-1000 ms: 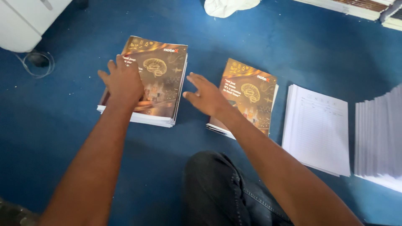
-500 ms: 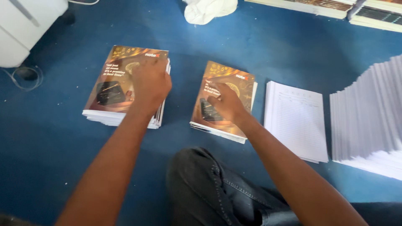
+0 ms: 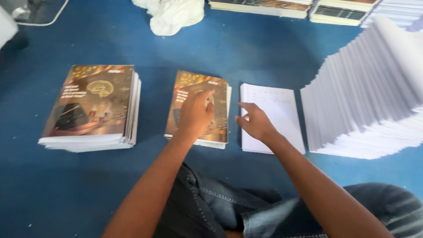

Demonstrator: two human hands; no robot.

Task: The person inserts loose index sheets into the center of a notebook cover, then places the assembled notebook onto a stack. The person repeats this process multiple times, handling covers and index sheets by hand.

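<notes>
Both hands are sitting further right than half a second ago: the left hand [image 3: 196, 115], which was lying on the bigger left stack of booklets [image 3: 90, 110], is now resting flat on the smaller middle stack [image 3: 200, 110], and the right hand [image 3: 255, 123], which was on that middle stack, is now hovering over the near left edge of the white lined pad [image 3: 275, 114].

Working down from the largest thing, the blue floor [image 3: 264, 48] is carrying everything. A tall fanned pile of white sheets [image 3: 370, 97] is leaning at the right, just beside the pad. More stacks [image 3: 264, 5] are running along the top edge, with a crumpled white cloth [image 3: 172, 15] near them.

The middle stack is lying between the left stack and the pad, glossy brown-and-gold covers facing up, white page edges showing, its edges not quite square. The left hand is pressing on its top cover, fingers loosely together and bent. The right hand is open, fingers slightly spread and curled, pinching nothing (whether its fingertips are touching the pad, I cannot tell).

As a judgement, the slick covers could be sliding askew under a sideways push, and a brushing forearm could be toppling the fanned pile beside it.
</notes>
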